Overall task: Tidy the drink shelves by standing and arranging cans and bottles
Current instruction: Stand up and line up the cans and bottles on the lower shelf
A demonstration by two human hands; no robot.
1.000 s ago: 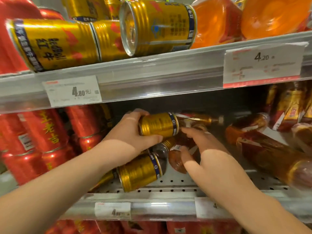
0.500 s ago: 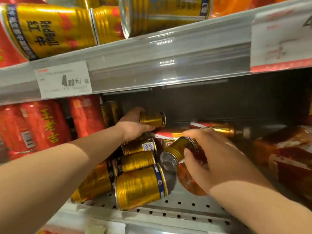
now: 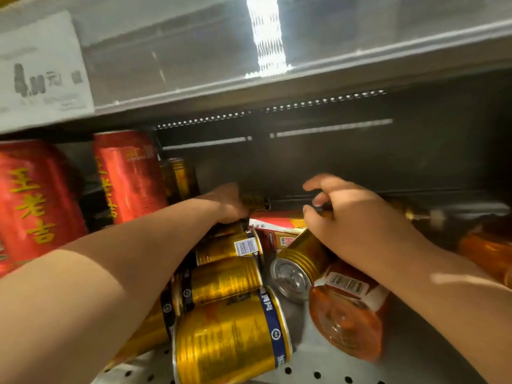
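The person reaches into a shelf (image 3: 318,371) that has little round holes in it.

The left hand (image 3: 225,203) is far back in the shelf. Its grip is clamped on a small gold can (image 3: 256,202). This can lies on its side on top of the pile, near the dark back wall.

The right hand (image 3: 357,225) rests on the top end of a tilted gold can (image 3: 300,259). The round silver end of that can faces the camera. The can leans on an orange bottle (image 3: 349,317). One finger of the right hand sticks up and the others are curled. The thumb is hidden, so I cannot tell if this grip is clamped on the tilted gold can or just lying on it.

Beside and under the left arm, other gold cans lie on their sides. The front gold can (image 3: 230,342) has a blue band. Just behind it lies the middle gold can (image 3: 221,281). Behind that is the barcode can (image 3: 230,246).

A drink with a red and white label (image 3: 277,225) lies between the two hands and touches the tilted gold can. The orange bottle lies on its side with its bottom to the camera.

On the left, a near red can (image 3: 36,200) and a far red can (image 3: 127,176) stand up. Upright gold cans (image 3: 180,178) stand just beside the far red can. Above, a blurry price tag (image 3: 41,65) hangs on the upper shelf edge (image 3: 194,65).
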